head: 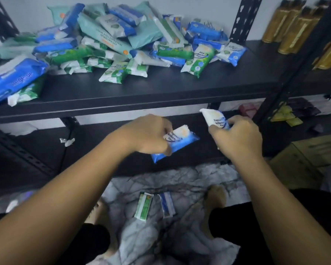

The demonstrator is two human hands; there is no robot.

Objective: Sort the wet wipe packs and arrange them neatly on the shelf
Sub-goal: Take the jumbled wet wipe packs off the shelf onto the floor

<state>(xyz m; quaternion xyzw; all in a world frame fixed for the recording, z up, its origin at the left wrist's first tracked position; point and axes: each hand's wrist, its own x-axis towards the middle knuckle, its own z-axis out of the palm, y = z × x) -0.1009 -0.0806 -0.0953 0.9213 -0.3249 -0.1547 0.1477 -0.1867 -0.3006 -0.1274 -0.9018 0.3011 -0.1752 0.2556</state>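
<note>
Two forearms outstretched; left hand (148, 133) fingers clamped on blue pack (177, 143), right hand (237, 135) on white pack (215, 119).

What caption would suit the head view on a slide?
Left hand grips one blue wipe pack, right hand a second pack, below a shelf heaped with unsorted packs.

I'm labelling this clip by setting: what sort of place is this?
Probably a stockroom or shop storeroom: black slotted metal shelving, a heap of unsorted wipe packs, and gold bottles lined up alongside.
</note>
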